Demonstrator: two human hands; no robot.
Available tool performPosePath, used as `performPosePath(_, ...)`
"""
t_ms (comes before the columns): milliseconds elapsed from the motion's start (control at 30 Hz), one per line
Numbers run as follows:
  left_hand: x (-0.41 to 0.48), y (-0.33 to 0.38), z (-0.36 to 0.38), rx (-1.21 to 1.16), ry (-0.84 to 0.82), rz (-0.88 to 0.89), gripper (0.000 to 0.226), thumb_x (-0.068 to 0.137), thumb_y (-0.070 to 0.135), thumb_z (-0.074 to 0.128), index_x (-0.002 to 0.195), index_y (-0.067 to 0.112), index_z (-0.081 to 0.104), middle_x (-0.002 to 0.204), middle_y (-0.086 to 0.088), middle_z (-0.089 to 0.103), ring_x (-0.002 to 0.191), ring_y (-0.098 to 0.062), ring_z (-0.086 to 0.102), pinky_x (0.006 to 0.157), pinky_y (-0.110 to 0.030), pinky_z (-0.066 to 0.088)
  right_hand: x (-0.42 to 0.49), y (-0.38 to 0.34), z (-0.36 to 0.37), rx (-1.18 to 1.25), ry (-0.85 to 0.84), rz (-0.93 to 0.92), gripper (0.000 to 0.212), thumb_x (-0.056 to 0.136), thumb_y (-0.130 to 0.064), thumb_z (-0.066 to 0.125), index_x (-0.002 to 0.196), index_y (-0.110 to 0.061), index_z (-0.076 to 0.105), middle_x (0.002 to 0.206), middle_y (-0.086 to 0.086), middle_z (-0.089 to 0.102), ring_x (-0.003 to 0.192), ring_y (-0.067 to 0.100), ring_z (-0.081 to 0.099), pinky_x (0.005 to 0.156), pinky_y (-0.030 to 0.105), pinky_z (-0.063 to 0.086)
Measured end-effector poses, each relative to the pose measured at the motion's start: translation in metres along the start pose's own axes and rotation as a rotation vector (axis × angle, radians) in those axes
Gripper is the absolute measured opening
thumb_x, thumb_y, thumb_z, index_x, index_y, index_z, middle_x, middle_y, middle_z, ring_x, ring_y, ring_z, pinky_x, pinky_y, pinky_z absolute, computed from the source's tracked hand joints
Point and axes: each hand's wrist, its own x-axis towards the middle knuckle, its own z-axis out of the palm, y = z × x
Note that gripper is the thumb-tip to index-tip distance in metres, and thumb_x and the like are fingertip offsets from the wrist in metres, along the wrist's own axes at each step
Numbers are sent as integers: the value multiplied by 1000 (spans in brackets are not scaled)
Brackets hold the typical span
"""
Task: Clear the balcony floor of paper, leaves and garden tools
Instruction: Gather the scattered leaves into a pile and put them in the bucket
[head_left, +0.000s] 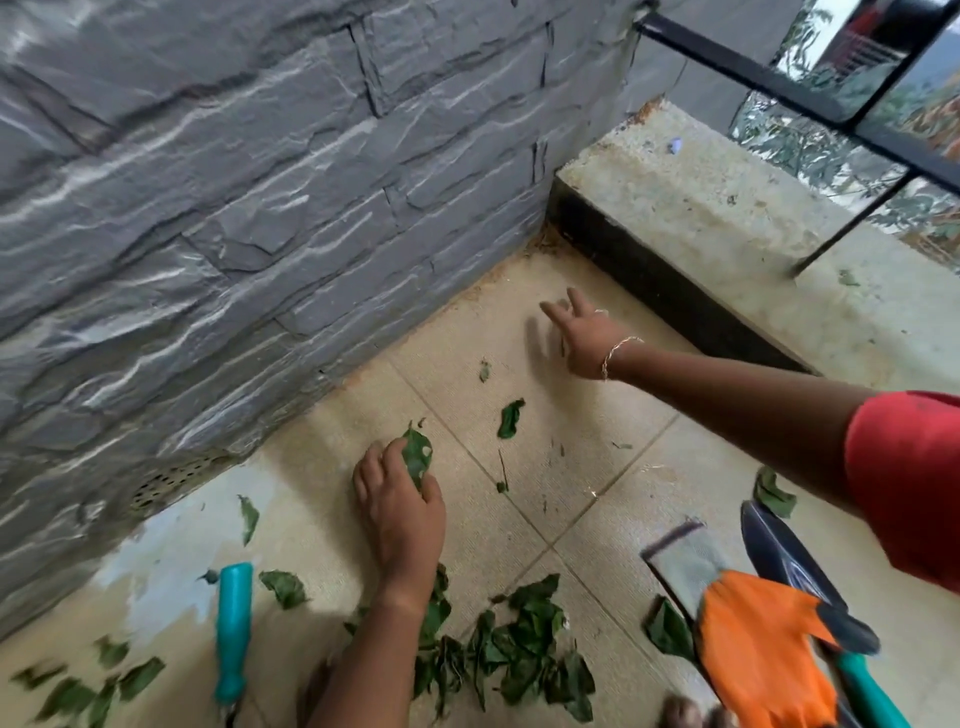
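Currently on the leaf-gathering step. Tiled floor (597, 467) strewn with litter: main leaf pile (524, 649) at 6 o'clock, orange glove (763, 639) and dark trowel (774, 545) at 5, teal-handled tool (234, 634) at 7, all untouched. Left hand (400, 499), centre, grips one holed leaf (417, 457) in curled fingers. Right hand (587, 338), at 1 o'clock, fingers splayed, grasping nothing I can make out, reaches toward the wall corner. Next, probably: collect the loose leaf (510, 418) between the hands; tools after.
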Motion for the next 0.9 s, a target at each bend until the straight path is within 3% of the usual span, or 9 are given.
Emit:
performPosePath(133, -3, -10, -2, -40, -15, -7, 44, 88, 12, 57, 131, 10, 47, 140, -10, 41, 132, -24, 34, 110, -43, 31, -1, -24, 35, -140, 89, -292, 59, 93, -22, 47, 147, -20, 21, 151, 21, 13, 136, 36, 22, 108, 45, 34)
performPosePath(267, -3, -19, -2, -79, -17, 0, 44, 90, 7, 51, 134, 7, 45, 142, -11, 41, 133, -24, 33, 112, -42, 29, -56, -59, 80, -222, -71, -824, 55, 91, -9, 42, 144, -12, 31, 150, 23, 22, 138, 36, 24, 113, 45, 27)
performPosePath(333, -2, -23, -2, -86, -11, -16, 43, 92, 8, 48, 135, 10, 44, 143, -9, 39, 135, -22, 31, 113, -41, 28, -83, -70, 94, -222, -118, -1080, 56, 80, -2, 52, 135, -6, 45, 141, 25, 39, 131, 38, 39, 107, 46, 36)
performPosePath(400, -1, -30, -1, -96, 19, -54, 42, 93, 10, 47, 135, 13, 44, 144, -8, 38, 137, -21, 29, 114, -40, 27, -82, -71, 94, -142, -61, -1113, 60, 69, 4, 64, 128, -5, 54, 134, 25, 48, 123, 38, 48, 100, 45, 44)
performPosePath(500, 0, -42, -2, -92, 110, -120, 41, 92, 10, 48, 132, 12, 47, 142, -10, 41, 135, -25, 33, 113, -43, 29, -55, -84, 84, -66, 47, -940, 68, 65, 9, 62, 130, -5, 51, 140, 27, 39, 125, 41, 44, 96, 46, 47)
performPosePath(633, 8, -64, -12, -63, 186, -256, 43, 89, 7, 49, 132, 9, 47, 146, -13, 35, 138, -28, 28, 114, -43, 26, -36, -122, 87, -135, -37, -845, 72, 80, -7, 54, 146, -14, 25, 152, 25, 12, 139, 37, 19, 113, 37, 25)
performPosePath(700, 12, -78, -20, -36, 165, -352, 46, 93, 12, 47, 138, 13, 40, 155, -10, 19, 143, -25, 16, 116, -41, 21, -51, -134, 96, -157, -120, -908, 64, 84, -10, 51, 144, -16, 30, 150, 22, 22, 137, 35, 25, 112, 37, 28)
performPosePath(800, 16, -97, -30, -13, 102, -417, 54, 97, 23, 42, 147, 16, 23, 159, -7, 1, 146, -24, 2, 118, -39, 14, -86, -136, 100, -132, -334, -1111, 51, 83, -9, 51, 132, -21, 49, 134, 8, 50, 122, 28, 47, 96, 38, 45)
performPosePath(900, 17, -106, -30, 9, 18, -432, 58, 99, 34, 38, 149, 15, 16, 159, -8, 4, 146, -23, 3, 119, -39, 8, -100, -138, 98, -147, -364, -1263, 44, 79, -9, 56, 122, -20, 56, 120, 4, 56, 108, 27, 54, 83, 38, 51)
